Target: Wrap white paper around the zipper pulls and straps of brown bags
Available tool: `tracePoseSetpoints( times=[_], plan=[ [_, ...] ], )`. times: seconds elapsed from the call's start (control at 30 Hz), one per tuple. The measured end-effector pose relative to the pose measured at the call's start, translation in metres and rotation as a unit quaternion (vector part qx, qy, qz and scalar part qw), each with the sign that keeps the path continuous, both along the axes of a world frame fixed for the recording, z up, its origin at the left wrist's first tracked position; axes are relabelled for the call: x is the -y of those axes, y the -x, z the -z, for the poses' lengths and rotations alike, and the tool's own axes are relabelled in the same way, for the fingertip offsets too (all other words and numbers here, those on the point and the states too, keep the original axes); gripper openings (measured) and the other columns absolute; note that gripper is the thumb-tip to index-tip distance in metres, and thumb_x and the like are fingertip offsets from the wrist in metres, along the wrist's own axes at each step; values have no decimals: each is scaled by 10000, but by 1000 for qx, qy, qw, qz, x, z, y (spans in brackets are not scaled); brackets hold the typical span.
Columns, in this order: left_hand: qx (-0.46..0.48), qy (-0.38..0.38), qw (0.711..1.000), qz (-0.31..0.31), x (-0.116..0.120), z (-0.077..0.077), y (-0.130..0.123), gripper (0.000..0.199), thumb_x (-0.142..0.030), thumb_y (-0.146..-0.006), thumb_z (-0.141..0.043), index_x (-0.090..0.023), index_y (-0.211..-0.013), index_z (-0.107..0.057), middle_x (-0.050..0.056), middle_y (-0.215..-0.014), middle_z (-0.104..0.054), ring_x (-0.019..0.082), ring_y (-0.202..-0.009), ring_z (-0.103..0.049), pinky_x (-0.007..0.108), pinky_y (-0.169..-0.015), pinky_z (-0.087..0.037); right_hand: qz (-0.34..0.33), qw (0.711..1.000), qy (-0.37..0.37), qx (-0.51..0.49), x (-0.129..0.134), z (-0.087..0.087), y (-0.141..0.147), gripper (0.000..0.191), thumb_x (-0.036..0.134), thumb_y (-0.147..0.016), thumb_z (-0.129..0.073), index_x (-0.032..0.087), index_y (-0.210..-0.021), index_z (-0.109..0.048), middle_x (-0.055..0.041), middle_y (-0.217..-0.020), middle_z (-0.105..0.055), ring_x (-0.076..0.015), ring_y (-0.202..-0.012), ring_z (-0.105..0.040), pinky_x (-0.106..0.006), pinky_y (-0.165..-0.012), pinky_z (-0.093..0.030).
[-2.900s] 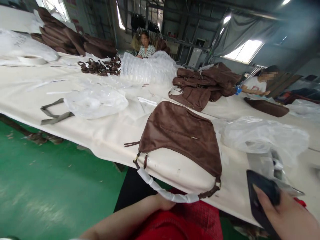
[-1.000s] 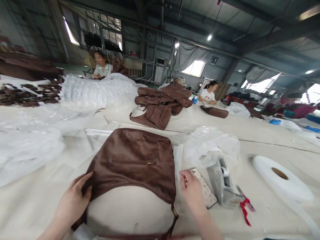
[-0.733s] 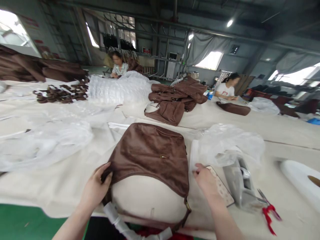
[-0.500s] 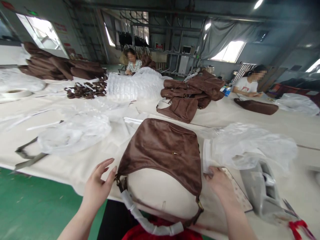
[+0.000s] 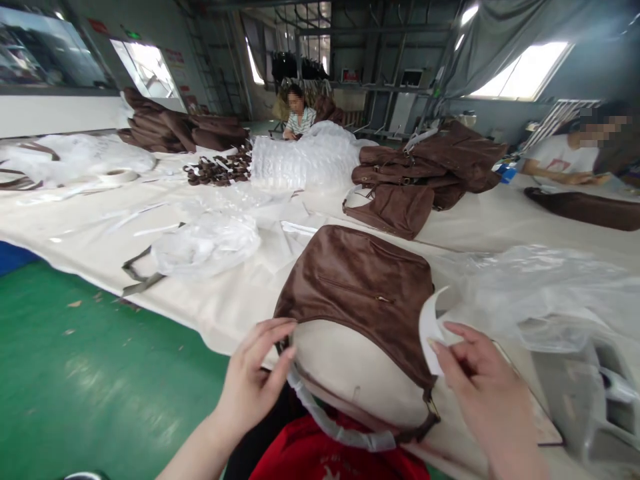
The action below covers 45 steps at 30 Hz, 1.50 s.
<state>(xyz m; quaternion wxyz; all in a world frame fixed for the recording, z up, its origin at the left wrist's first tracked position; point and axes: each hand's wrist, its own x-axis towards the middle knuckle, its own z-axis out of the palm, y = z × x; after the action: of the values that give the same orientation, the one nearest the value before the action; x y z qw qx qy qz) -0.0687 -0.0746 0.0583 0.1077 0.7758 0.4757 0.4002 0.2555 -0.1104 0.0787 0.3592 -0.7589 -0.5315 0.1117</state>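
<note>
A brown leather shoulder bag [image 5: 360, 287] lies flat on the cream table [image 5: 100, 233] in front of me, its strap [image 5: 340, 430] wrapped in white foam and hanging over the near edge. My left hand [image 5: 253, 380] touches the bag's near-left corner by the strap ring, fingers spread. My right hand [image 5: 483, 387] pinches a white paper strip [image 5: 430, 327] just right of the bag.
Clear plastic bags [image 5: 545, 293] and a grey tape dispenser [image 5: 590, 400] lie to the right. More plastic [image 5: 205, 243] sits left. A pile of brown bags [image 5: 425, 167] and bubble wrap [image 5: 305, 157] lie further back. Two people sit at the far side. Green floor [image 5: 75, 373] lies left.
The view swung left. My right hand lifted a white paper strip off the table. My left hand moved to the bag's near-left corner by the strap.
</note>
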Motion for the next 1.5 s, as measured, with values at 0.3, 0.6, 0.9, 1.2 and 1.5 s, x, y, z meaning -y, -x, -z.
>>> tracePoseSetpoints(
  times=[0.3, 0.6, 0.9, 1.2, 1.5],
  plan=[
    [-53, -73, 985, 147, 38, 15, -25, 534, -194, -901, -426, -128, -1417, -307, 162, -1216, -619, 258, -1183, -545, 409, -1025, -427, -429, 801, 146, -392, 8, -5, 123, 245, 429, -884, -563, 192, -916, -612, 3, -698, -606, -88, -510, -493, -205, -486, -407],
    [126, 261, 953, -87, 33, 3, 63, 405, -444, -986, -280, -193, -746, -488, -29, -535, -498, 109, -463, -440, 218, -497, -363, -218, 726, 249, -603, -53, 54, 168, 346, 368, -770, -683, 182, -1031, -554, -50, -811, -692, -73, -486, -521, -166, -409, -299],
    [128, 272, 952, -57, 33, 17, 69, 362, -428, -949, -428, -178, -710, -535, -23, -587, -486, 115, -552, -473, 211, -550, -378, -252, 729, 387, -505, -104, 82, 221, 246, 219, -834, -577, 153, -609, -505, 28, -498, -548, -33, -326, -384, -160, -334, -180],
    [113, 238, 965, -9, 22, 22, 45, 310, -369, -951, -437, -168, -797, -615, 32, -779, -562, 148, -727, -519, 248, -697, -420, -389, 672, 395, -491, -104, 76, 177, 275, 319, -674, -797, 146, -627, -589, 120, -399, -350, -12, -355, -174, -187, -370, -51],
    [158, 281, 946, 25, 25, 10, 31, 217, -350, -894, -548, -156, -796, -561, 17, -729, -574, 116, -658, -508, 212, -618, -422, -478, 470, 331, -663, -77, 81, 157, 297, 400, -563, -875, 168, -658, -716, 35, -615, -549, -44, -479, -375, -185, -457, -245]
  ],
)
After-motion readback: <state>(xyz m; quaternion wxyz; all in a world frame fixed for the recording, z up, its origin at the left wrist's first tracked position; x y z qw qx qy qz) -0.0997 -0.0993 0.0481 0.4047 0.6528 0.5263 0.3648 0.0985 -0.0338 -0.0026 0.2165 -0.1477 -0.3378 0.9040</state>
